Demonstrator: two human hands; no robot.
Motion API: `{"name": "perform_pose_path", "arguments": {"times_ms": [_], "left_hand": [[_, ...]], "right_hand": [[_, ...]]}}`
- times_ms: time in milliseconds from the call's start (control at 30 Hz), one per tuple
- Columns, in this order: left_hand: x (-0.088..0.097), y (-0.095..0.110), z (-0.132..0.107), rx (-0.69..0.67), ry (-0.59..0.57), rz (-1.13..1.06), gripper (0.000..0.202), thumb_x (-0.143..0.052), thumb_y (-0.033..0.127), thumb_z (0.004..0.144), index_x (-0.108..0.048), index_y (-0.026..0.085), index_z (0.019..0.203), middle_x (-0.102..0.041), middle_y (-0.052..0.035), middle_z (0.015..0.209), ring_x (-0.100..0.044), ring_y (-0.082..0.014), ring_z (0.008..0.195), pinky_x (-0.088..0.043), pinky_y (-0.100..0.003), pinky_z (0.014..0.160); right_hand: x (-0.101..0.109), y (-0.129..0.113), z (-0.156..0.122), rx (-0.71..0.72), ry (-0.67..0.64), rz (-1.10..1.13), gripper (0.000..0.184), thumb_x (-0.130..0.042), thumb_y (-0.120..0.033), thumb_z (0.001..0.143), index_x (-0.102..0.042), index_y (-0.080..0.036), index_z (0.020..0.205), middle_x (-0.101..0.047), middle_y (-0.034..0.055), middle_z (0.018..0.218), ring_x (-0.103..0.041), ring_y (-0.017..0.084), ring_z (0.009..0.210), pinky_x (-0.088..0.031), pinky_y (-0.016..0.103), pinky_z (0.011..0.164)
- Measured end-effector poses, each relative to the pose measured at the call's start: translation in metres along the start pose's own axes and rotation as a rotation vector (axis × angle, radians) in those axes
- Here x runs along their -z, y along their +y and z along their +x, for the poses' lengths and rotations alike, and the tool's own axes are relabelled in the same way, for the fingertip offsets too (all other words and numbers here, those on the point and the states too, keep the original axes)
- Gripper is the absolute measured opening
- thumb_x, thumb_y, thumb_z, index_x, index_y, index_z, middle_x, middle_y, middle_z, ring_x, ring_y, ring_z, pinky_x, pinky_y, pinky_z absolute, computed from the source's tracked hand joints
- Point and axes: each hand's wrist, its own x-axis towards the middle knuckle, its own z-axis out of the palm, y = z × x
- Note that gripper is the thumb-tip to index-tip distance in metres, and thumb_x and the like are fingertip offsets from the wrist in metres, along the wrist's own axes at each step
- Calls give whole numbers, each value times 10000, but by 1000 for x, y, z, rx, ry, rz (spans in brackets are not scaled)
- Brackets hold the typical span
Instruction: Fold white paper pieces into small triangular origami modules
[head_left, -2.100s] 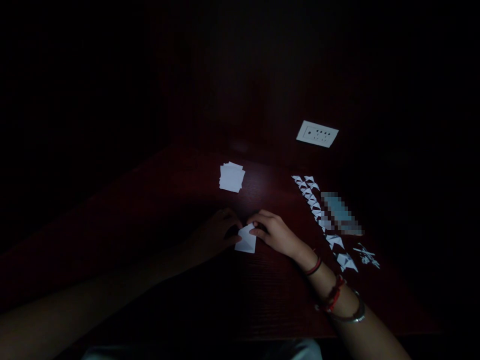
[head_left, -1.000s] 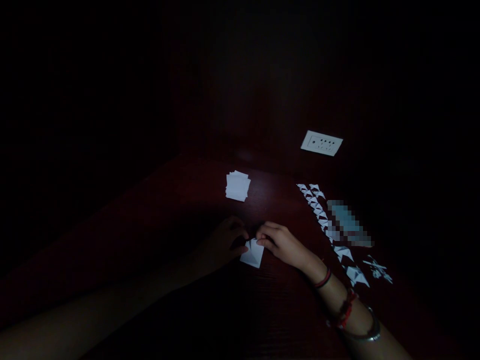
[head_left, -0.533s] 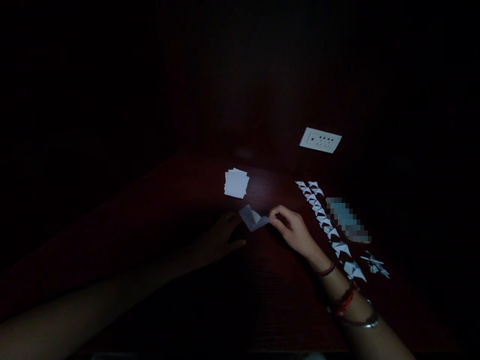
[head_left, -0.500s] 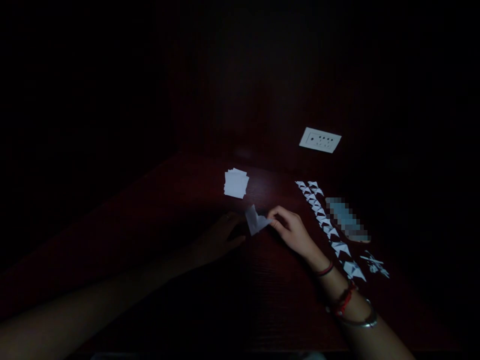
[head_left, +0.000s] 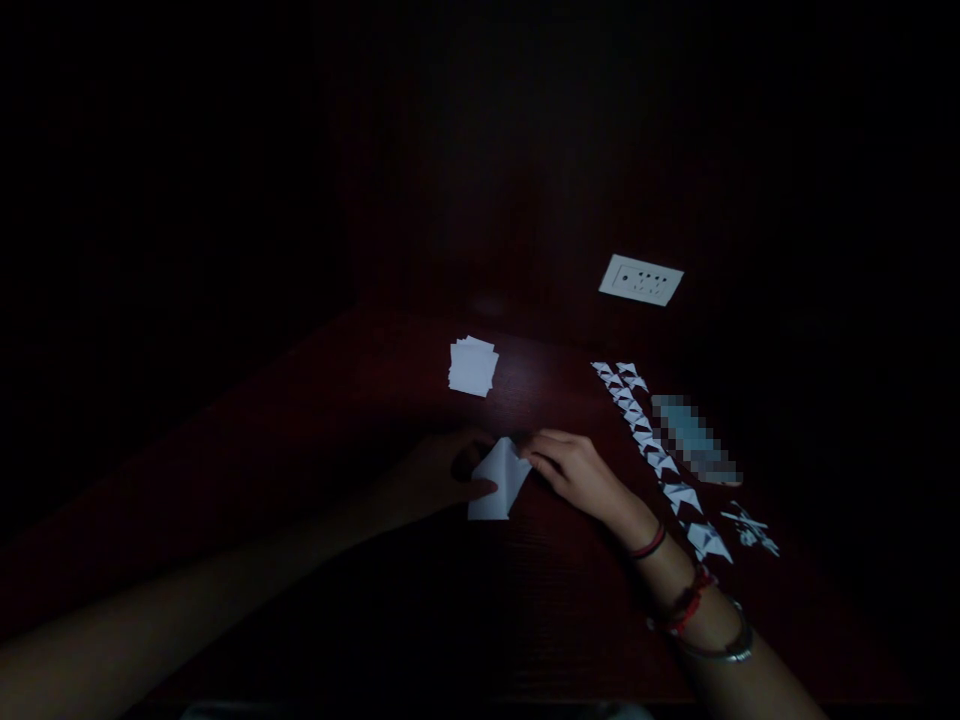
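Between my hands is a sheet of white paper (head_left: 498,492) with a crease running down it, just above the dark red table. My left hand (head_left: 450,467) lies in shadow with its thumb over the paper's left side and its fingers behind, so it grips the sheet. My right hand (head_left: 571,468) pinches the paper's upper right edge between thumb and fingers. A stack of white paper squares (head_left: 472,368) lies beyond my hands. To the right of my right hand runs a row of small folded paper pieces (head_left: 642,432).
Right of the row lies a blurred-out bluish oblong object (head_left: 691,436). Nearer to me is a small heap of thin white strips (head_left: 751,528). A white socket plate (head_left: 641,280) is on the back wall. The surroundings are very dark.
My right hand has brought the paper down and toward me, and it now shows a wider face. My left hand has closed on its left side.
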Motion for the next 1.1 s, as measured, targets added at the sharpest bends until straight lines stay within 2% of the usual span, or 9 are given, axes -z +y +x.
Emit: {"name": "perform_pose_path", "arguments": {"times_ms": [200, 300, 433, 533, 600, 667, 733, 867, 1100], "left_hand": [[0, -10, 4, -7, 1, 79, 428, -553, 391, 734, -470, 223, 1119, -559, 14, 807, -524, -135, 685, -391, -224, 575], [1, -10, 3, 3, 41, 88, 389, -538, 344, 746, -472, 218, 1108, -553, 21, 774, -517, -124, 646, -377, -217, 549], [-2, -9, 2, 2, 94, 99, 345, -550, 306, 732, -472, 212, 1054, -544, 30, 744, -514, -116, 611, -367, -209, 529], [-5, -10, 2, -17, 108, 97, 343, -556, 342, 729, -464, 203, 1028, -538, 27, 744, -513, -117, 604, -368, -209, 523], [-6, -10, 3, -35, 106, 100, 367, -549, 397, 733, -458, 199, 1029, -534, 22, 742, -514, -123, 606, -370, -214, 522], [-7, -11, 3, -44, 98, 112, 390, -536, 433, 736, -456, 200, 1038, -532, 17, 744, -518, -132, 617, -371, -221, 525], [-7, -11, 3, -29, 81, 126, 387, -528, 433, 739, -458, 200, 1040, -534, 12, 752, -523, -139, 633, -370, -226, 530], [-6, -9, 3, -38, 55, 90, 261, -459, 368, 797, -474, 191, 989, -555, -6, 839, -528, -139, 698, -383, -234, 585], [-3, -4, 6, -135, -1, 66, 141, -406, 257, 836, -487, 181, 922, -553, 2, 868, -520, -129, 759, -381, -233, 665]], "right_hand": [[-6, 6, 1, -138, 59, 100, 138, -432, -126, 799, -567, -155, 807, -585, 25, 770, -533, 117, 701, -405, 231, 655], [-8, 9, -2, -237, 38, 193, 176, -445, -113, 771, -566, -145, 895, -590, 21, 770, -528, 106, 680, -415, 235, 655], [-9, 1, -4, -274, -18, 333, 429, -577, -250, 715, -473, -150, 1119, -576, 41, 874, -509, 103, 668, -432, 233, 615], [-15, -12, -1, -295, 97, 213, 536, -651, -346, 644, -483, -150, 1113, -562, 52, 866, -503, 125, 681, -425, 254, 613], [-20, -16, 3, -314, 143, 143, 416, -628, -318, 665, -535, -160, 1039, -573, 45, 827, -512, 137, 691, -416, 264, 632], [-24, -14, 5, -353, 182, 158, 223, -540, -239, 733, -575, -173, 943, -589, 27, 792, -525, 126, 684, -409, 258, 655], [-25, -7, 6, -436, 219, 207, 141, -508, -199, 734, -593, -172, 843, -573, -2, 683, -515, 111, 611, -401, 239, 610], [-20, 7, 5, -548, 198, 467, 95, -516, -209, 710, -575, -157, 763, -481, -53, 495, -450, 79, 454, -364, 204, 488], [-10, 3, 5, -582, 146, 823, 116, -562, -250, 692, -544, -145, 739, -500, -51, 501, -428, 59, 433, -309, 175, 420]]}}
